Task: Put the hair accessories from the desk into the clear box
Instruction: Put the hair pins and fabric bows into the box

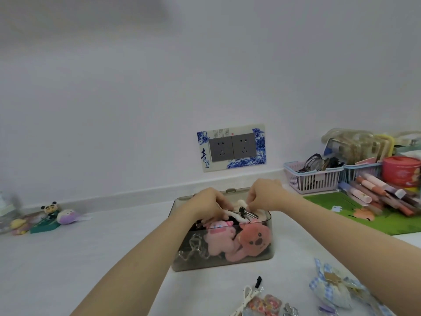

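Observation:
A clear smoky box (180,263) stands mid-desk, holding two pink plush toys (234,240), metal clips and other pieces. Both hands reach into its open top. My left hand (205,205) presses down on the contents at the box's left side. My right hand (265,193) pinches a pale accessory with a black and metal clip (245,213) over the box. On the desk in front lie more hair accessories: a blue checked scrunchie (328,287), a white dotted band with a black clip (250,291) and small colourful clips (265,304).
Two baskets (312,179) with glasses and pens, a red tin (401,172) and a green mat (355,210) crowd the right. Small figurines (50,216) sit at the far left. A double wall socket (231,148) is behind the box.

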